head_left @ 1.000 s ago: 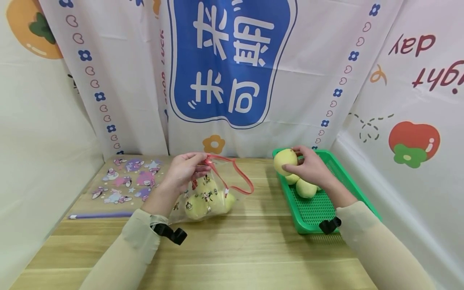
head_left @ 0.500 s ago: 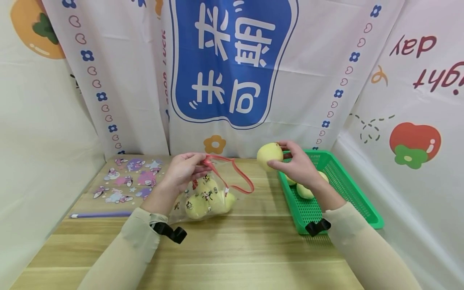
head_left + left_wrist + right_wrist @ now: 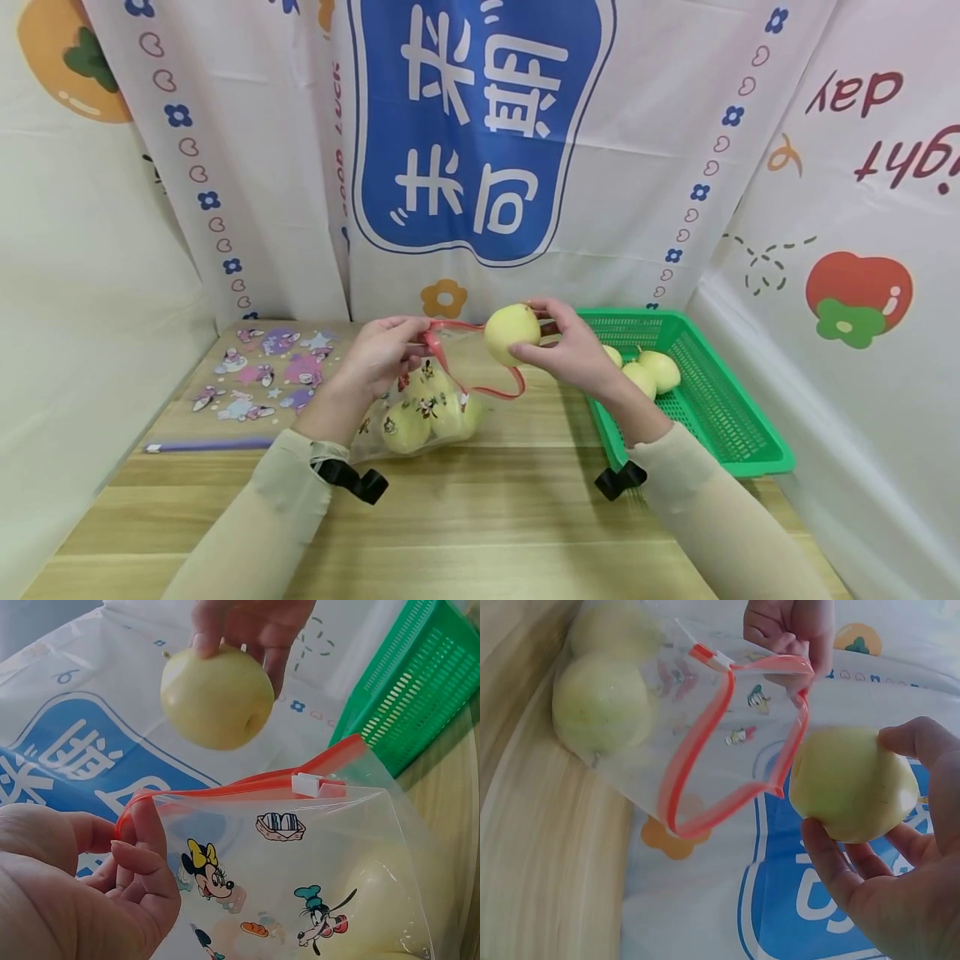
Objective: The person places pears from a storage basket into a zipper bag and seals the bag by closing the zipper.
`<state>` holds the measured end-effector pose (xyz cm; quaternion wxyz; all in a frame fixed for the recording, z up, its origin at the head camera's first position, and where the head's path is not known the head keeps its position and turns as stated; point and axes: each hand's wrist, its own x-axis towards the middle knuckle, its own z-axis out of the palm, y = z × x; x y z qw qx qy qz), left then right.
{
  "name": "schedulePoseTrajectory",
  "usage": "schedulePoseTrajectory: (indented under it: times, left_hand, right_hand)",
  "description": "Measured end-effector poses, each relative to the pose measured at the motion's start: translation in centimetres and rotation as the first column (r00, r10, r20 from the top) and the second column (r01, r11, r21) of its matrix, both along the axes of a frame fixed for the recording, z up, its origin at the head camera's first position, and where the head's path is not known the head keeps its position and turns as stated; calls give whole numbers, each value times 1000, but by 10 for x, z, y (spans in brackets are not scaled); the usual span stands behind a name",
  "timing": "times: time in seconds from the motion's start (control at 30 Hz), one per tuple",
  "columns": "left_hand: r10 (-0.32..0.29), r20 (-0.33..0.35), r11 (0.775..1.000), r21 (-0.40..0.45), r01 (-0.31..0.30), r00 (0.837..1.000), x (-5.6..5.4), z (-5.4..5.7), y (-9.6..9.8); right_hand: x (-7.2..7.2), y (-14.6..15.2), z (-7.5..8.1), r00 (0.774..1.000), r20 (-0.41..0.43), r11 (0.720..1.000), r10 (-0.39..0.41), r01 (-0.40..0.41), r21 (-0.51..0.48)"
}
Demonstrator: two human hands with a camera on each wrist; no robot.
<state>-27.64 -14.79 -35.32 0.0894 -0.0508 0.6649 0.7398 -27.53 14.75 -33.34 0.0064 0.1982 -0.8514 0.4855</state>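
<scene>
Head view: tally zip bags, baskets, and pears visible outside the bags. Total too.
Zip bags: 2 (red-edged bag, purple-edged bag)
Baskets: 1 (green basket)
Pears outside bags: 4 (1 held pear, 3 visible basket pears)
Total: 7

Between the cartoon-printed zip bag (image 3: pixel 341 825) and the green basket (image 3: pixel 750 407), bare desk (image 3: pixel 480 517) leaves a lane, bridged above by the right hand (image 3: pixel 566 346) and its pear (image 3: pixel 510 332). The bag's red mouth (image 3: pixel 684 761) gapes rightward; the left hand (image 3: pixel 386 354) bars its left corner, bagged pears (image 3: pixel 600 705) its bottom.
</scene>
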Motion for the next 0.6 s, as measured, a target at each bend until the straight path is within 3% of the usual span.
schedulePoseTrajectory:
  times: [0.27, 0.6]
  left_hand:
    - [-3, 10, 1000, -11, 3, 1000, -1, 3, 2]
    - [22, -33, 999, 24, -21, 999, -2, 12, -1]
  right_hand:
    - [1, -31, -15, 998, -7, 998, 59, -59, 2]
    - [1, -62, -23, 997, -63, 998, 35, -31, 58]
